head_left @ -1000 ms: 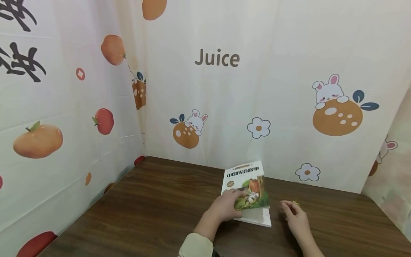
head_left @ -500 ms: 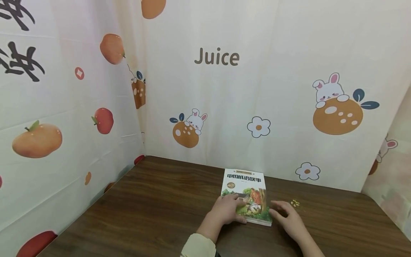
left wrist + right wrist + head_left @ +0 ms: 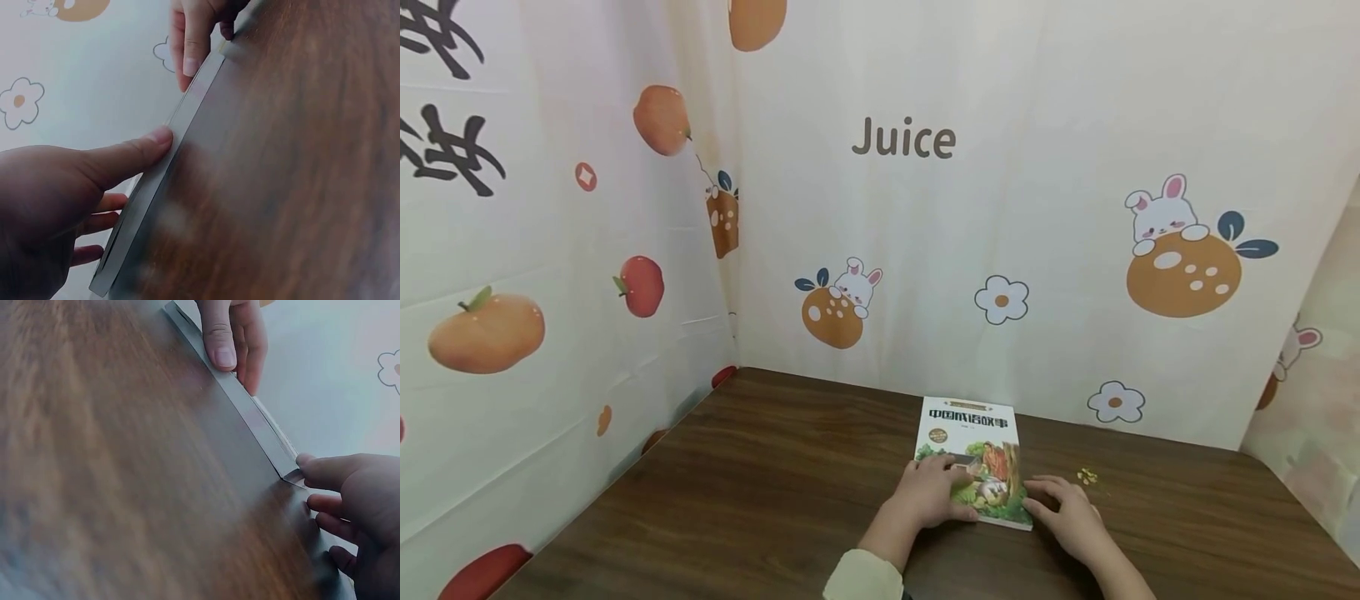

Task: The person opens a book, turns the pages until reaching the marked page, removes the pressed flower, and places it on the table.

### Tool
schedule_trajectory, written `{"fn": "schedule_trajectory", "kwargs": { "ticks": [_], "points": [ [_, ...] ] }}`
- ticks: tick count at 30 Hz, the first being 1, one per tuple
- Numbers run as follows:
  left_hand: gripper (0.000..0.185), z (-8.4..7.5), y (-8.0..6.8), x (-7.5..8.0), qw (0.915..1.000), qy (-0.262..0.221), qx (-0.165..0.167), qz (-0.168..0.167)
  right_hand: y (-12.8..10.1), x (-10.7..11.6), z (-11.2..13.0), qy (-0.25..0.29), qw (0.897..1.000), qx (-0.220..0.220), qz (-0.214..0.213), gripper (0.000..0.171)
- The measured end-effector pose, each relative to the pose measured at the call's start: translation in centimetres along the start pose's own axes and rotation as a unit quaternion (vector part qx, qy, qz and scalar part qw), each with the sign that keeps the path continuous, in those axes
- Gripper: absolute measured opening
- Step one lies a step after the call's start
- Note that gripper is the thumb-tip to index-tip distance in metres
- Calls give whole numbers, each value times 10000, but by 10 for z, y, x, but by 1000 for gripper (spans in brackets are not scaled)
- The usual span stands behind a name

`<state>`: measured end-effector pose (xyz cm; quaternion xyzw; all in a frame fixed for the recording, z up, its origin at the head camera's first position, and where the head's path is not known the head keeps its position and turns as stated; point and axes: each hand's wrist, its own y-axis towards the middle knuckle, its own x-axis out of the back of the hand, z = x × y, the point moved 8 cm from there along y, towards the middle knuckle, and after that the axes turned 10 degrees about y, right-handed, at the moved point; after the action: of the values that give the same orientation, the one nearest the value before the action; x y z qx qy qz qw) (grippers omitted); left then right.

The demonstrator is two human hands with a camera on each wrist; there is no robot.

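Observation:
A paperback book [image 3: 967, 437] with Chinese title letters and a colourful picture lies flat near the back of the table, its cover closed. My left hand [image 3: 925, 493] rests on its lower left part, the fingers over the cover. In the left wrist view the left thumb [image 3: 159, 137] touches the near edge of the book [image 3: 194, 94]. At the lower right corner, my right hand [image 3: 1071, 518] touches the book with loosely bent fingers. The right wrist view has the right thumb [image 3: 312, 467] against that corner. Neither hand is curled round the book.
Small yellow bits [image 3: 1086, 476] lie on the dark wooden table [image 3: 760, 492], to the right of the book. A printed curtain [image 3: 910, 217] hangs behind the table's back edge, and another curtain [image 3: 565, 233] runs along the left side.
The raised front of the book has come down flat, covering the pale layer beneath. My right hand has moved left to the book's corner; the left hand has stayed nearly in place.

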<state>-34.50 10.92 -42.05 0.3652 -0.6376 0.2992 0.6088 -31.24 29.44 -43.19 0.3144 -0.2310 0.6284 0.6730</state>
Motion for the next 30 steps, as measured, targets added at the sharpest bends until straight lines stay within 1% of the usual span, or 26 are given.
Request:
{"fn": "schedule_trajectory", "kwargs": {
  "ticks": [2,5,7,8,10,12,14,15,17,19,22,25,27,30],
  "points": [
    [55,0,-1,-1,9999,-133,-32,59,-1,0,0,153,9999,2,5,38],
    [57,6,2,2,9980,-602,-126,128,3,5,0,478,9988,31,-40,41],
    [59,15,10,12,9963,-841,-175,73,11,16,2,604,9981,82,-106,45],
    [61,23,16,19,9953,-957,-110,21,16,23,5,601,9980,118,-167,47],
    [65,41,27,39,9956,-910,36,-214,29,40,11,274,9990,174,-317,56],
    [67,64,38,59,9966,-588,279,-509,43,57,19,-248,9983,274,-460,66],
    [69,88,43,74,9949,-310,610,-736,54,71,27,-792,9947,337,-570,75],
    [71,99,45,79,9938,-96,740,-826,59,77,30,-1074,9917,357,-604,80],
    [74,117,45,84,9903,218,1034,-902,67,84,34,-1479,9866,369,-576,86],
    [78,130,45,86,9877,301,1221,-932,71,89,34,-1703,9838,269,-493,91],
    [82,138,46,87,9853,292,1327,-1039,73,93,29,-1881,9815,92,-348,94],
    [84,138,48,90,9837,229,1356,-1158,72,94,24,-1921,9811,-17,-243,96],
    [84,137,49,90,9831,295,1416,-1124,73,94,21,-1922,9811,-23,-217,97],
    [85,136,50,89,9833,414,1484,-972,73,95,19,-1921,9812,-30,-209,98]
  ]
}}
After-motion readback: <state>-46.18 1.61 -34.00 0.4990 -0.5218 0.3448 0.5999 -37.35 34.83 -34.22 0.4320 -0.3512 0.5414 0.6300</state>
